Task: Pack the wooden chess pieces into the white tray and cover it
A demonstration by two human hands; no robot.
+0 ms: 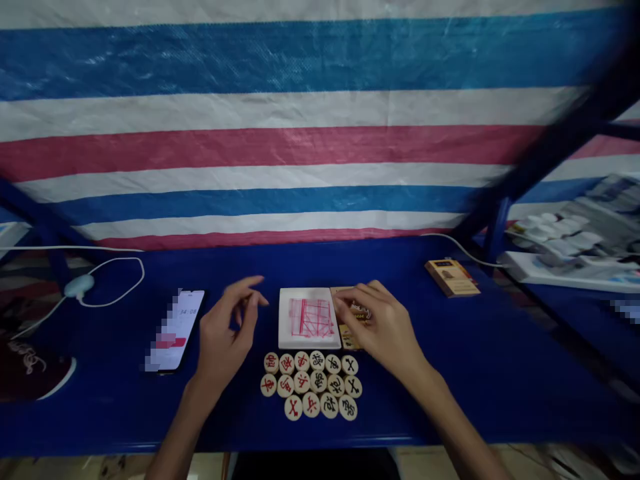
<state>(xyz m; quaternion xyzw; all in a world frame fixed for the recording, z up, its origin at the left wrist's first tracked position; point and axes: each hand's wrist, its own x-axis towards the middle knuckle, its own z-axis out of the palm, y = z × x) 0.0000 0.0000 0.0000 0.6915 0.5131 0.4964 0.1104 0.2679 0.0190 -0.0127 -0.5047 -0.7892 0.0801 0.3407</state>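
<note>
My left hand [227,330] hovers to the left of a shallow white box part [285,320], fingers loosely bent and apart, with nothing in them. Inside that part lies a pink line grid. My right hand [385,327] is over its right edge, thumb and forefinger brought together; what they pinch, if anything, I cannot make out. A brown printed box piece [350,338] is partly hidden beneath the right hand. Nearer to me, round xiangqi pieces [318,381] with red and black characters lie in three rows on the blue table [240,413].
At left lies a lit phone [175,330], with a white cable and a pale blue round device [79,286] beyond it. A dark shoe [37,369] is at the left edge. A small brown box [453,277] lies back right. Striped sheeting [300,147] hangs behind the table.
</note>
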